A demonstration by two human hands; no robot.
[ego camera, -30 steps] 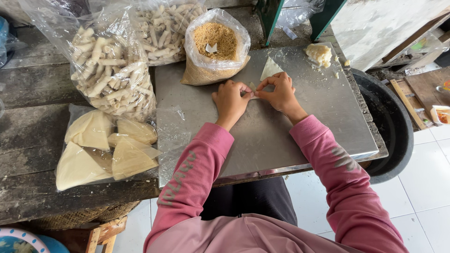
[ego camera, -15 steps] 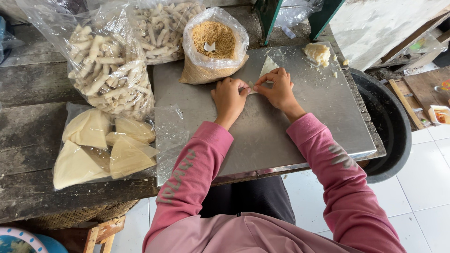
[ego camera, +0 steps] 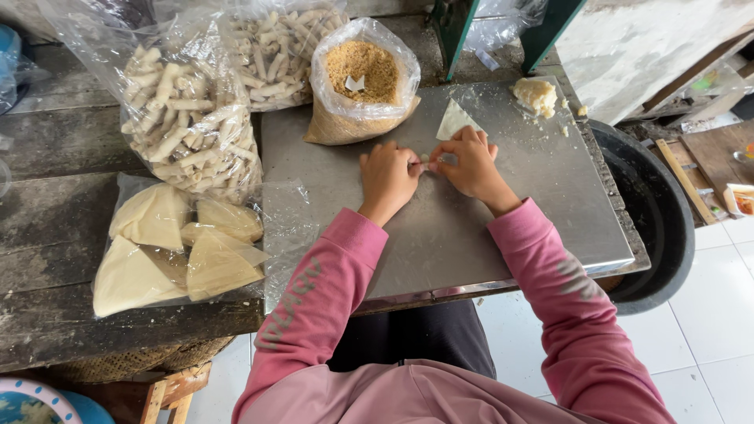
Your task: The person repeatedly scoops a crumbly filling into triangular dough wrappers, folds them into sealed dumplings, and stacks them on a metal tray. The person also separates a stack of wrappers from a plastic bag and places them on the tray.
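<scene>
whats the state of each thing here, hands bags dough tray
left hand: curled, fingertips on wrapper
right hand: curled, fingertips on wrapper
wrapper: flat on tray, near edge being rolled under the hands
dough lump: loose on tray, crumbs beside it
crumb bag: open, upright
roll bags: full, lying on bench
wrapper bag: flat, holds folded triangles
tray: floury

Both arms, in pink sleeves, are reaching forward from the near edge and angling in toward each other. The left hand [ego camera: 388,177] is lying knuckles up with its fingers curled and pinching toward the right. The right hand [ego camera: 471,164] is meeting it fingertip to fingertip, its fingers bent and its wrist cocked outward to the right.
</scene>
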